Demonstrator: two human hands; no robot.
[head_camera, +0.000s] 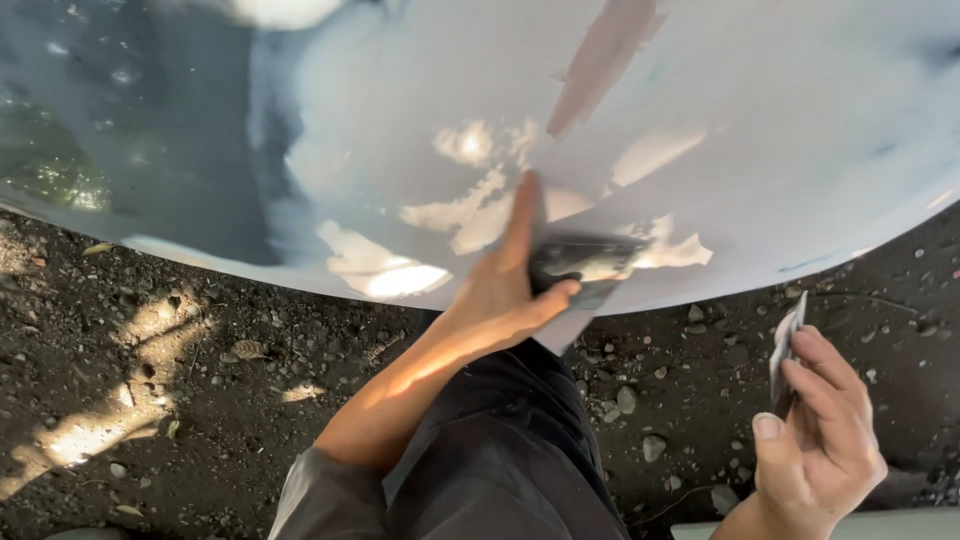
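Note:
My left hand (505, 285) presses a dark flat spreader (580, 262) against the lower edge of a curved pale grey car body panel (760, 120), index finger stretched up along the surface. Light filler patches (470, 215) show on the panel around the hand. My right hand (815, 430) is held lower right, away from the panel, gripping a thin flat grey blade (785, 355) upright between thumb and fingers.
Dark gravel ground (150, 390) with small stones and dry leaves lies below the panel. My dark trouser leg (500, 450) is at the bottom centre. The panel's left part (120, 130) is glossy dark and reflective. A pinkish strip (600, 60) marks the upper panel.

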